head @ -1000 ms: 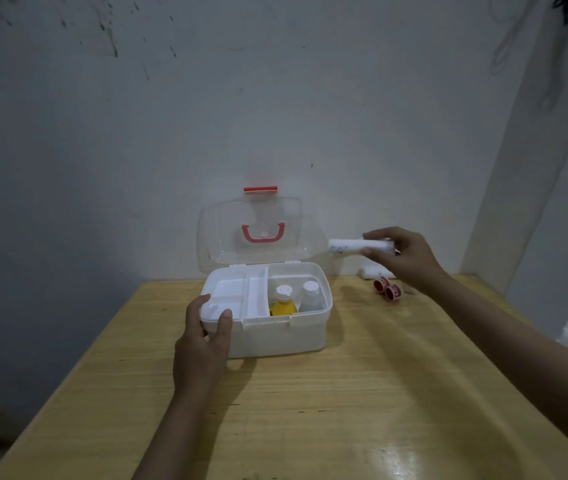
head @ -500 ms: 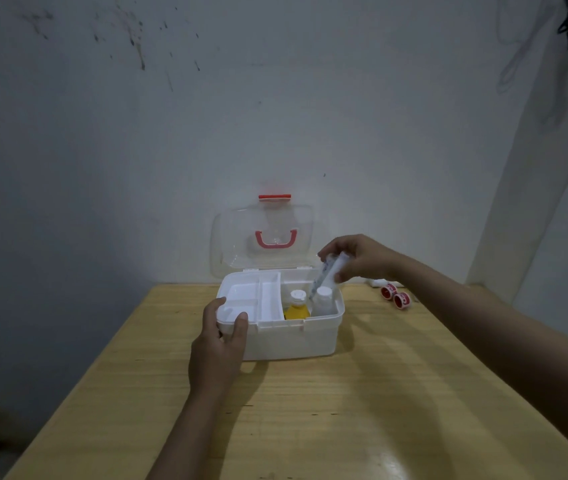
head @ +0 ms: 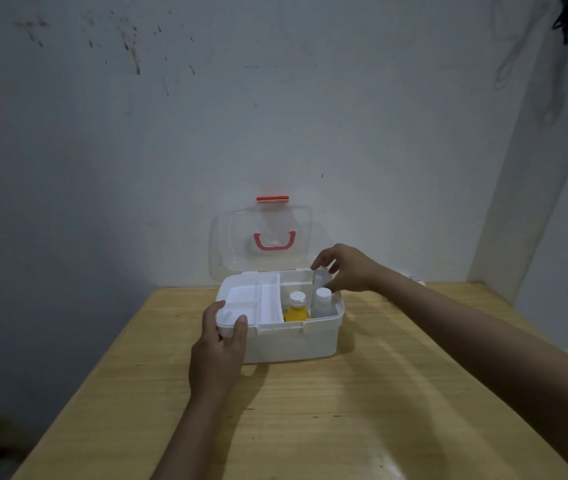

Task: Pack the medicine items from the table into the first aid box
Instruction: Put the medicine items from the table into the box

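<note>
A white first aid box (head: 293,341) stands open on the wooden table, its clear lid (head: 261,237) with a red handle raised against the wall. Inside its right part stand a yellow bottle (head: 297,308) and a white-capped clear bottle (head: 323,302). My right hand (head: 348,268) holds a white tube (head: 320,277) upright at the box's back right corner, its lower end inside the box. My left hand (head: 218,358) grips the box's front left corner. A white divided tray (head: 251,301) fills the left part of the box.
The wooden table (head: 310,410) reaches to the grey wall behind the box. A small white item (head: 417,280) peeks out behind my right forearm at the table's back right. A wall corner rises at the right.
My right hand carried the white tube from the right, tipped it from level to upright and lowered it into the box's back right corner. The left hand stayed on the box.
</note>
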Demonstrator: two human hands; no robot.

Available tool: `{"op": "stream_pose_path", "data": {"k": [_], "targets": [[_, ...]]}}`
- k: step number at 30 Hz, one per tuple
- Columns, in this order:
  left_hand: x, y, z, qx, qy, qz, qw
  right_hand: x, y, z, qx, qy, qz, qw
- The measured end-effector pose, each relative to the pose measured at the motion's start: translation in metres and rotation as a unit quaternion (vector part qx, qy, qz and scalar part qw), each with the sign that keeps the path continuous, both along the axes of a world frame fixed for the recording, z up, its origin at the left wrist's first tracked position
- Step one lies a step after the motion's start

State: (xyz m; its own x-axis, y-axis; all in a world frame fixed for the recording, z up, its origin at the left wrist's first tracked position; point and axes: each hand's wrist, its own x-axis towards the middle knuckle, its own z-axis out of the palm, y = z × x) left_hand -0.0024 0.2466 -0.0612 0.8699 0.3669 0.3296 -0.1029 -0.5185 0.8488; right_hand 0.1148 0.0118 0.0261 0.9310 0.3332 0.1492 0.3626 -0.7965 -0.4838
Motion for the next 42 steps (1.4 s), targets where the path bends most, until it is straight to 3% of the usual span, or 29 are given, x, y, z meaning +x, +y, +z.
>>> {"op": "stream_pose_path", "data": {"k": [32,36,42], "targets": [[0.003,0.001,-0.003,-0.011,0.018,-0.001,1.0,-0.018,-0.033,-0.017,0.192,-0.033,-0.069,0.978],[0.003,0.001,-0.003,-0.021,0.015,0.0,1.0,-0.024,-0.069,-0.023,0.224,-0.057,-0.119,0.966],[0.005,0.0,-0.005,-0.015,0.009,0.004,1.0,-0.022,-0.14,-0.056,0.173,-0.098,-0.257,0.946]]}}
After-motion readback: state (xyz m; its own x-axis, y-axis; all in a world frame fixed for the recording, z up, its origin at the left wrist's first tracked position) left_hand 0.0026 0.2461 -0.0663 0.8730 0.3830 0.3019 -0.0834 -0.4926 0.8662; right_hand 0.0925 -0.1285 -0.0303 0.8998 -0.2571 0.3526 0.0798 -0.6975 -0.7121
